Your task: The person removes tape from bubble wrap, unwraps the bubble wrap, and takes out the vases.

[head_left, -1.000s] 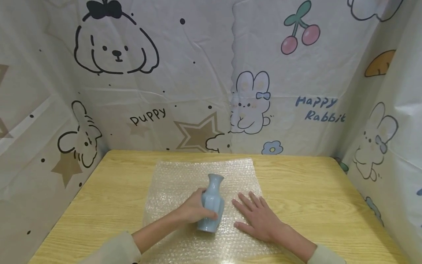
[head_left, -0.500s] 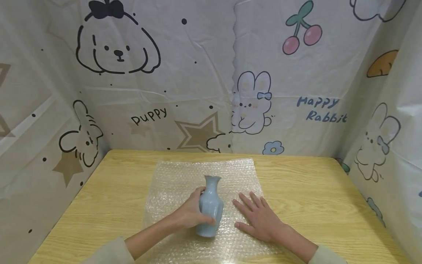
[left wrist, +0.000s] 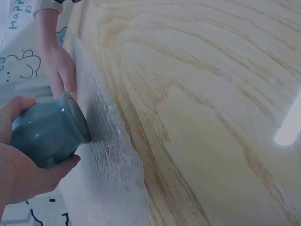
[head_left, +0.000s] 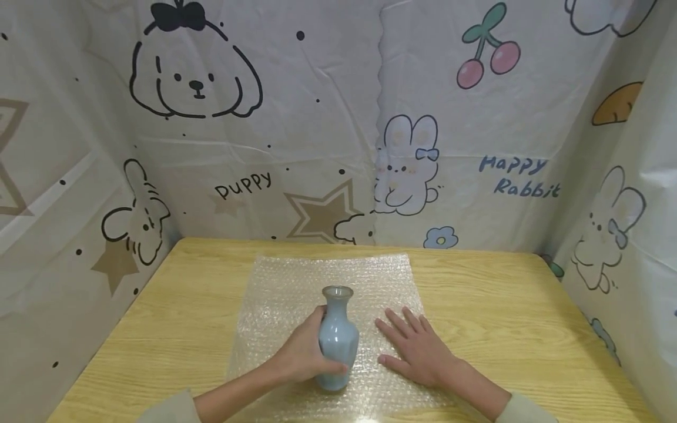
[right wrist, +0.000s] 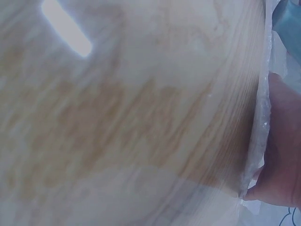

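A glossy light-blue vase [head_left: 338, 341] with a narrow neck and flared rim stands nearly upright over the sheet of bubble wrap [head_left: 285, 294]. My left hand [head_left: 304, 352] grips its body from the left, thumb across the front and fingers behind it. In the left wrist view the vase's base [left wrist: 77, 117] faces the bubble wrap, with fingers curled round both sides. My right hand [head_left: 418, 352] rests flat on the right part of the bubble wrap, fingers spread. The right wrist view shows only part of this right hand [right wrist: 282, 146] at the edge of the wrap.
The bubble wrap lies on a yellow wood-grain table [head_left: 492, 305]. Behind it and at both sides hangs a pale curtain [head_left: 317, 129] printed with cartoon animals, cherries and stars. Light glares off the tabletop in both wrist views.
My left hand has drawn the vase slightly toward me and tilted its mouth my way, so the rim's opening now shows. The right hand has kept its place on the wrap.
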Available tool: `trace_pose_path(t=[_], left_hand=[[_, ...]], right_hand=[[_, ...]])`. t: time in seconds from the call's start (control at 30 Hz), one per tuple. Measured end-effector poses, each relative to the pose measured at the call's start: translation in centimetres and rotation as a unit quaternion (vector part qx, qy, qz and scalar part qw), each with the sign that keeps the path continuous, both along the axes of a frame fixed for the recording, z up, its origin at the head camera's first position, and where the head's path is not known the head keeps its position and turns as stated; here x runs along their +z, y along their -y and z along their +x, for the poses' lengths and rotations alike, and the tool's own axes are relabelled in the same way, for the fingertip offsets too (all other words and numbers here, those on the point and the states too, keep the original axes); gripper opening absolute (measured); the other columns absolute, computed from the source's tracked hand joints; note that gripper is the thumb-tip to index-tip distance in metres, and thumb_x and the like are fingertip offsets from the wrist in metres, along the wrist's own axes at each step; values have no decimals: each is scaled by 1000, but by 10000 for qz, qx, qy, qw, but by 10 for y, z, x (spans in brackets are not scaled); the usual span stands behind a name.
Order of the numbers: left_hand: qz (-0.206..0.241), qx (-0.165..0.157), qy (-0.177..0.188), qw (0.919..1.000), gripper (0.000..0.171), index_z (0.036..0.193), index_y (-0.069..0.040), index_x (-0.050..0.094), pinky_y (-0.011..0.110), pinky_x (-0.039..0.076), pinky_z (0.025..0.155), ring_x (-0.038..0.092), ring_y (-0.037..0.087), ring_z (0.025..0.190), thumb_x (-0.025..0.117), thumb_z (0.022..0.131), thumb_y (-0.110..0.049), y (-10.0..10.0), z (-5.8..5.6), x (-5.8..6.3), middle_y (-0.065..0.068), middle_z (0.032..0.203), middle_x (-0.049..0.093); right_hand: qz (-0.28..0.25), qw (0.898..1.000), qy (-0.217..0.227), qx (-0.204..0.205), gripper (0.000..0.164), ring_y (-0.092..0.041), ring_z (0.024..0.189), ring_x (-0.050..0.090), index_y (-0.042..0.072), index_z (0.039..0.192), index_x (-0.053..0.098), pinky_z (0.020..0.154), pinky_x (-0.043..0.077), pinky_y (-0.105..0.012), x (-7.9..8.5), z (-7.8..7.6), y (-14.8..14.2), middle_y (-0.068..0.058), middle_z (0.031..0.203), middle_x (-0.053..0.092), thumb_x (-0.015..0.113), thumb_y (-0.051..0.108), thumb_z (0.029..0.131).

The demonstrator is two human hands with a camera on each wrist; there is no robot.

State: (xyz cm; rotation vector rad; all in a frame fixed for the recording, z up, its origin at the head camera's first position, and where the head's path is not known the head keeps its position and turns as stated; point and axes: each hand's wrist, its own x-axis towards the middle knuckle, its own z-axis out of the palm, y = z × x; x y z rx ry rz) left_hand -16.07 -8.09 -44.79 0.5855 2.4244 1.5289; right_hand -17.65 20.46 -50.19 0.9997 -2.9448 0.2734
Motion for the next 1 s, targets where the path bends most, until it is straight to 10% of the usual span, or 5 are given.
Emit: trace_pose_path(t=[0.43, 1.0], left_hand=[[61, 428, -31, 9991, 104, 147, 1, 30, 53, 55, 87, 62, 36, 108, 91, 67, -21, 6, -18, 6, 19, 127, 57], [123, 1505, -263, 9882, 91, 142, -2, 37, 53, 51, 95, 59, 37, 113, 89, 67, -10, 5, -93, 34, 17, 127, 56]], right_hand=[[-94, 10000, 29, 8, 69, -49, 144, 22, 16, 156, 36, 110, 23, -70, -6, 0, -3, -15, 160, 29, 42, 58, 102], [-76, 9999, 97, 75, 68, -50, 144, 21, 15, 157, 35, 110, 22, -71, -1, 0, -1, -17, 160, 28, 40, 56, 103]])
